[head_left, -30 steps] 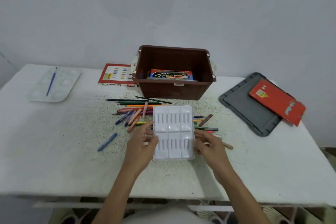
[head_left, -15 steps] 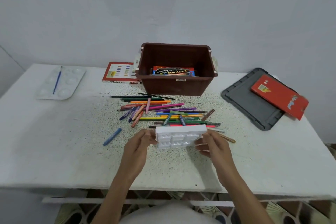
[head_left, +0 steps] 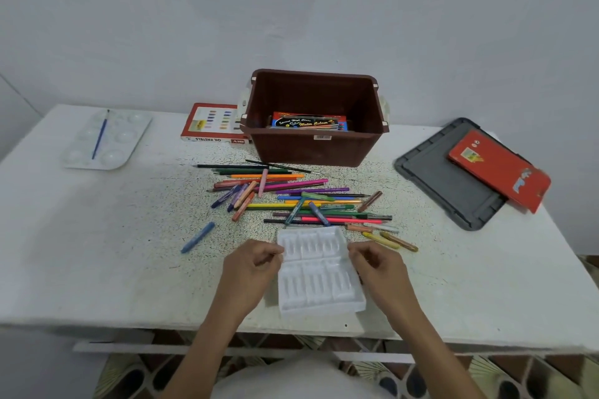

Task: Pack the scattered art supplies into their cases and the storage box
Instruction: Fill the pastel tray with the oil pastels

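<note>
Lower middle of the frame: the left hand (head_left: pixel 251 264) pinches the left rim of the thin white moulded plastic tray (head_left: pixel 316 275), which lies flat on the white desk (head_left: pixel 97 253). The right hand (head_left: pixel 377 266) pinches its right rim. The tray looks light and bendy, so it is best held by both rims.

White tray (head_left: pixel 316 272), brown box (head_left: pixel 316 146), grey lid (head_left: pixel 444 178), speckled table (head_left: pixel 129 236)

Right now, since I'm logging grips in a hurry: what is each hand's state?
Left hand: pinches the left edge of the white tray.
Right hand: pinches the tray's right edge.
</note>
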### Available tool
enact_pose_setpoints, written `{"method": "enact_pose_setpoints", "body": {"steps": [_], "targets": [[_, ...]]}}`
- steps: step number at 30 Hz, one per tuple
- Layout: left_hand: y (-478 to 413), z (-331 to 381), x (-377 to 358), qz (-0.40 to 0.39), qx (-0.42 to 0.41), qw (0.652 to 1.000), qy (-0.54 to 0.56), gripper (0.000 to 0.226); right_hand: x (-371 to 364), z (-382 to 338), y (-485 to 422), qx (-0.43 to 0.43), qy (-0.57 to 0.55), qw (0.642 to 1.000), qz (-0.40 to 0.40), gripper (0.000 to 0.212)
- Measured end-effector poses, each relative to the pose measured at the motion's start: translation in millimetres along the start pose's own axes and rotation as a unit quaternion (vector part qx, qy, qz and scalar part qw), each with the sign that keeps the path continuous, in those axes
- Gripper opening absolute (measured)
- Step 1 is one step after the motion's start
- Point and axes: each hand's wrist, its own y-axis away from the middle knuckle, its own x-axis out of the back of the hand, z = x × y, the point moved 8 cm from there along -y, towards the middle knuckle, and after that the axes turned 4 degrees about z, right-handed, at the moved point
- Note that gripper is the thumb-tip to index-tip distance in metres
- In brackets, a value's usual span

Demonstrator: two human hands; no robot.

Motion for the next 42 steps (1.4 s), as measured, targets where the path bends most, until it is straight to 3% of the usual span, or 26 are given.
{"method": "enact_pose_setpoints", "body": {"steps": [4,11,17,23,29,36,42], "targets": [[-4,-7,-7,0.004,-0.058,0.998,-0.032,0.021,-6,2,0,0.036,0.096,0.995,-0.014,0.009],[-7,-5,-17,0.025,-0.213,0.965,-0.15,0.022,-20,1,-8,0.108,0.192,0.975,0.014,0.023],[-7,-6,-24,0.02,-0.305,0.927,-0.22,0.041,-25,-12,-15,0.188,0.239,0.951,0.047,0.009],[-27,-4,-28,0.045,-0.298,0.927,-0.222,0.037,-27,-20,-30,0.211,0.231,0.948,0.051,0.019],[-30,-5,-30,0.046,-0.298,0.929,-0.215,0.038,-27,-17,-37,0.21,0.245,0.945,0.062,0.009],[-30,-7,-30,0.037,-0.275,0.938,-0.208,0.042,-3,-14,-32,0.227,0.233,0.942,0.077,0.022],[-26,-5,-36,-0.005,-0.293,0.931,-0.218,0.048,28,-5,-38,0.236,0.353,0.897,0.121,0.016]]}}
